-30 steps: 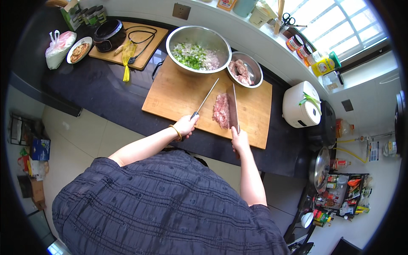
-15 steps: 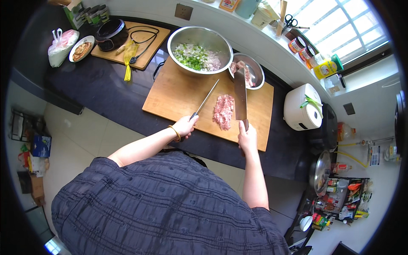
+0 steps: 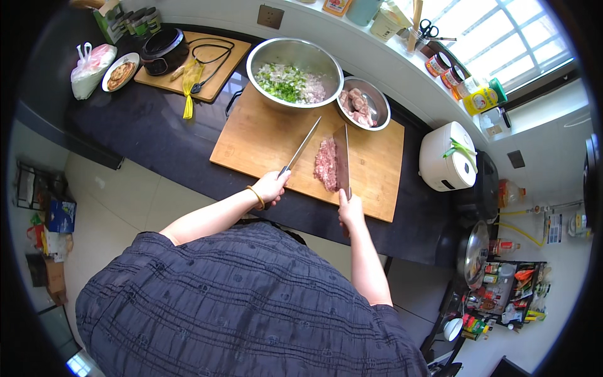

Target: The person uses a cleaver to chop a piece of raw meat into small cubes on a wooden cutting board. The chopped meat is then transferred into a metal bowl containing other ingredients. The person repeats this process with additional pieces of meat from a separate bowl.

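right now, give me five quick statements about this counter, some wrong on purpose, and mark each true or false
1. The right hand grips a cleaver. True.
2. The other hand is empty. False: the left hand holds a narrow knife.
3. Minced meat lies on the large wooden board. True.
4. The large metal bowl stands left of the small metal bowl. True.
5. Nothing lies on any cooker. False: green stalks lie on the white cooker.

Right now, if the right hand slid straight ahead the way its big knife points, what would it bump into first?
Probably the small metal bowl: the big knife in the right hand points at its near-left rim. The blade's height is unclear.
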`<action>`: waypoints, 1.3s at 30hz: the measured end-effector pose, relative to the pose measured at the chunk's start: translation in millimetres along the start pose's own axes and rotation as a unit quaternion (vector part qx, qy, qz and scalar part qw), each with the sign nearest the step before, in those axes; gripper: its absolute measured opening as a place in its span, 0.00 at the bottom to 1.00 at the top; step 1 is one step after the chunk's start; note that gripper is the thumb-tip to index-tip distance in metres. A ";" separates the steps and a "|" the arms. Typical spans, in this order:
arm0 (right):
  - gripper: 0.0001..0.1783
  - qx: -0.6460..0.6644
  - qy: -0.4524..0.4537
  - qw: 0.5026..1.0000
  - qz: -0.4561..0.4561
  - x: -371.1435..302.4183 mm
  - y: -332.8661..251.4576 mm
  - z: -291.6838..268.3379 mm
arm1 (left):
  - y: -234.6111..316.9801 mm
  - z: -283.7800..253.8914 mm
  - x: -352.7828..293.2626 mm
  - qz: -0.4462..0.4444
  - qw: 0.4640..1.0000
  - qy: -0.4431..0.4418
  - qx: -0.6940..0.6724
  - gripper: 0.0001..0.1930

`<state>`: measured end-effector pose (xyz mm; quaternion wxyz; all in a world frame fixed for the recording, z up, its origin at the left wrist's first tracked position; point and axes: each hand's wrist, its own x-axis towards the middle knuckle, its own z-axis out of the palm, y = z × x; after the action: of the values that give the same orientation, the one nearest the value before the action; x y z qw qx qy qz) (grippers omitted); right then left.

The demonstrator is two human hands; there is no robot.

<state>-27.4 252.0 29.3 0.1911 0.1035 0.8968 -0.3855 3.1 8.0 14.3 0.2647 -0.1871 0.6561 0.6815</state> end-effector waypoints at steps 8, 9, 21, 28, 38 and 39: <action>0.22 -0.028 0.038 0.998 -0.046 2.4 -7.0 -0.5 | -4.7 -1.4 0.5 -0.001 1.000 -0.003 0.003 0.20; 0.21 -0.066 0.014 0.998 -0.020 1.1 -8.6 7.8 | -4.7 -1.4 -0.1 -0.002 1.000 -0.002 0.002 0.21; 0.21 -0.009 -0.032 0.999 0.038 3.4 -19.1 -5.3 | -1.2 -3.7 -2.0 -0.002 1.000 -0.002 -0.002 0.21; 0.19 0.052 0.030 0.998 -0.032 -20.4 -17.9 5.7 | -6.5 -7.0 -3.0 -0.012 1.000 -0.005 -0.006 0.20; 0.23 0.060 0.024 0.997 -0.032 -31.4 -27.4 8.2 | -10.7 -13.2 -4.9 -0.013 1.000 -0.015 -0.016 0.20; 0.24 -0.027 0.030 0.998 -0.047 -15.7 2.2 25.3 | -10.5 -12.7 -7.5 -0.013 1.000 -0.019 -0.016 0.20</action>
<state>-5.8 234.3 18.5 0.1484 0.0675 0.9159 -0.3667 14.2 -5.5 9.6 0.2832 -0.1866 0.6372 0.6921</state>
